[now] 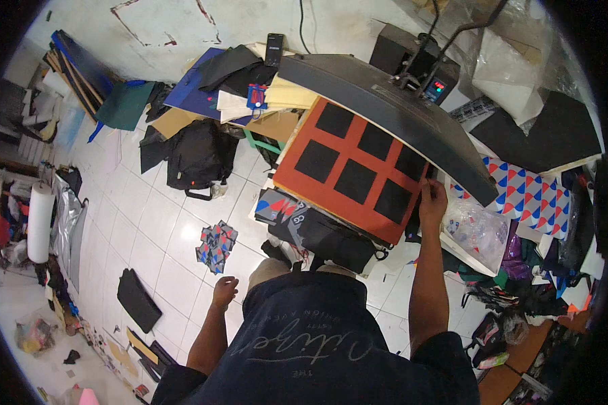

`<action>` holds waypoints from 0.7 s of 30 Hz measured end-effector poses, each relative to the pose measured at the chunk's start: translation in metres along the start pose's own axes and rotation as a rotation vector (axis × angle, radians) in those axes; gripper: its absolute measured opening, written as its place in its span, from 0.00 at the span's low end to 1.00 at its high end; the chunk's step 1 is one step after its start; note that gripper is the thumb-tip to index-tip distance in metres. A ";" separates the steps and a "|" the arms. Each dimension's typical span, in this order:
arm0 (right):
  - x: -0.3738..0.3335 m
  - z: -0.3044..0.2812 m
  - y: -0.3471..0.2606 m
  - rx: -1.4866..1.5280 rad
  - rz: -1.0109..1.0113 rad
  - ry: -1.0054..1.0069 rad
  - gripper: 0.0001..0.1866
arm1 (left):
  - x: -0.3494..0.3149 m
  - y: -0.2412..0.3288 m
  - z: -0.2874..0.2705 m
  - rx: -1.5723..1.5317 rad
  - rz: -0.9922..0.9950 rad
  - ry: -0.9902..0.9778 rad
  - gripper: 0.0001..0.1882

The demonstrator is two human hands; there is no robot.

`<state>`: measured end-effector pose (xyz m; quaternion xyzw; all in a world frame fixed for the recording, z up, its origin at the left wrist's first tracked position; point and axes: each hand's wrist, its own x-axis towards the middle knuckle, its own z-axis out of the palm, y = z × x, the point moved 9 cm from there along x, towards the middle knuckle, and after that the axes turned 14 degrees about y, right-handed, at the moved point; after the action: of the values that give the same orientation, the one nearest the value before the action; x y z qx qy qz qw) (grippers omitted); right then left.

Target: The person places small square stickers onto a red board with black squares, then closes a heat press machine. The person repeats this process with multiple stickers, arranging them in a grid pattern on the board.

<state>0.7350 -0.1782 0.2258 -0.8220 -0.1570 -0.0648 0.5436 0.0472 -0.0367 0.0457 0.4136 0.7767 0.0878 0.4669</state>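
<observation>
Where 1 mat (346, 150) lies, 6 squares (356, 181) rest.

Pale lettering: dark shirt (304, 310), grey material (296, 223). Lit digits: control display (438, 86).

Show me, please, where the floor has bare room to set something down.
Bare tiles lie left of the patterned pieces, between the black bag and the dark folded item. Crowded: right of the right hand, with clear plastic, a patterned sheet, a purple bundle.
</observation>
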 end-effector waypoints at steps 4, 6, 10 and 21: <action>-0.079 -0.022 -0.035 0.072 0.036 0.040 0.11 | 0.010 0.003 0.002 0.021 0.008 -0.029 0.20; -0.130 -0.007 -0.045 0.081 0.048 -0.127 0.10 | 0.021 0.000 0.011 0.079 0.013 -0.069 0.20; -0.221 0.033 -0.090 0.002 -0.047 -0.563 0.07 | 0.056 0.008 0.022 0.143 0.157 -0.147 0.20; -0.325 0.077 -0.057 -0.417 0.242 -0.683 0.14 | 0.195 0.103 -0.022 0.261 0.411 -0.234 0.20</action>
<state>0.4053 -0.1487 0.1544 -0.9011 -0.2142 0.2455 0.2861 0.0444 0.1761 -0.0154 0.6267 0.6218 0.0315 0.4686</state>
